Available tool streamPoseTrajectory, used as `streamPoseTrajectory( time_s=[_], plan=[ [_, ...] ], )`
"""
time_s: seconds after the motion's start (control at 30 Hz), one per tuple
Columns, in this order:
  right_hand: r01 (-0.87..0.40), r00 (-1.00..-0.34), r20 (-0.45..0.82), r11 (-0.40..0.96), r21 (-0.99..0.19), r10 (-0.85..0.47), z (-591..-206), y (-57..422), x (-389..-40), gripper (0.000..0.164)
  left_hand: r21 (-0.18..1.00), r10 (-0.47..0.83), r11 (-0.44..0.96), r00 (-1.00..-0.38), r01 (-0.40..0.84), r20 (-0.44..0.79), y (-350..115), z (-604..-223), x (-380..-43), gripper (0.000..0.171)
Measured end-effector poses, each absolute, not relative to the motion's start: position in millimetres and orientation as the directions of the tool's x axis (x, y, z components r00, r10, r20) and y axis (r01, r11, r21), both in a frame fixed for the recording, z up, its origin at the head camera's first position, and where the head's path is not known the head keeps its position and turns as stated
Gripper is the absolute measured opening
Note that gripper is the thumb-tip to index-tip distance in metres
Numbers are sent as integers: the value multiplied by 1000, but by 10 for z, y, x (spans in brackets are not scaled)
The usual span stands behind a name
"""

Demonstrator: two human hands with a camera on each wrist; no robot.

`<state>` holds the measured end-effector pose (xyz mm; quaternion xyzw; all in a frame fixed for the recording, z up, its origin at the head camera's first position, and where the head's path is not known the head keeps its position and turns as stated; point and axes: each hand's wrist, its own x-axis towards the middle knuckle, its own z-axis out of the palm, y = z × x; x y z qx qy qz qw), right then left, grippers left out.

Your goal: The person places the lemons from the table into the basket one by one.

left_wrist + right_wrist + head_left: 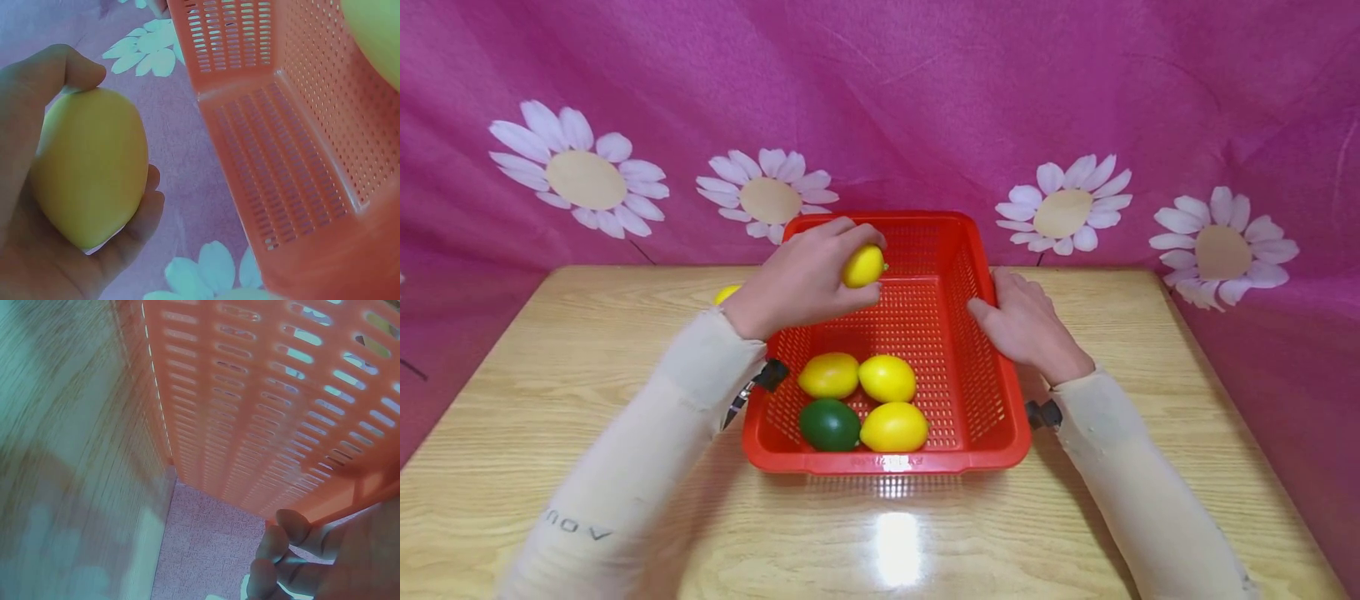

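A yellow lemon [863, 267] is held in my left hand [808, 275], above the left far part of the red basket [887, 462]. In the left wrist view the thumb and fingers curl round this lemon [94, 169]. My right hand [1026, 321] grips the basket's right rim, thumb on the inner side and fingers outside. The right wrist view has its fingers [272, 544] by the basket's outer wall [219, 425]. Near the basket's front lie three yellow lemons [895, 427] and one dark green fruit [830, 425], shaped like a lemon.
Another yellow lemon [727, 293] shows partly behind the left wrist, outside the basket on the wooden table [587, 350]. A pink cloth [910, 100] with white flowers hangs behind the table and along its sides.
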<state>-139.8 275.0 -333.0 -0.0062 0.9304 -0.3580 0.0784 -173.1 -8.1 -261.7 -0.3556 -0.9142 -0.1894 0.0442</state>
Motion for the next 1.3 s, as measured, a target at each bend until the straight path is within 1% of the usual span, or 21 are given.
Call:
streamPoseTrajectory(
  time_s=[0.23, 0.47, 0.57, 0.8, 1.1, 1.3],
  plan=[
    [39, -988, -139, 748, -663, -72, -3329, 2753, -1400, 51, 337, 620, 682, -758, 649, 204, -22, -2685, -1773, 38],
    [41, -987, -142, 748, -662, -72, -3334, 2749, -1412, 52, 389, 588, 699, -792, 600, 163, -11, -2773, -1800, 44],
    [44, -987, -146, 749, -662, -71, -3333, 2753, -1410, 52, 391, 581, 708, -800, 588, 152, 7, -2799, -1795, 45],
    [49, -987, -147, 742, -669, -68, -3331, 2752, -1406, 52, 386, 582, 717, -803, 581, 128, 50, -2876, -1791, 47],
    [9, -991, -111, 776, -631, -79, -3317, 2759, -1419, 50, 402, 580, 721, -809, 565, 97, 9, -2965, -1777, 50],
    [23, -989, -127, 762, -648, -78, -3317, 2777, -1414, 52, 425, 591, 711, -804, 560, 71, 17, -3006, -1791, 49]
  ],
)
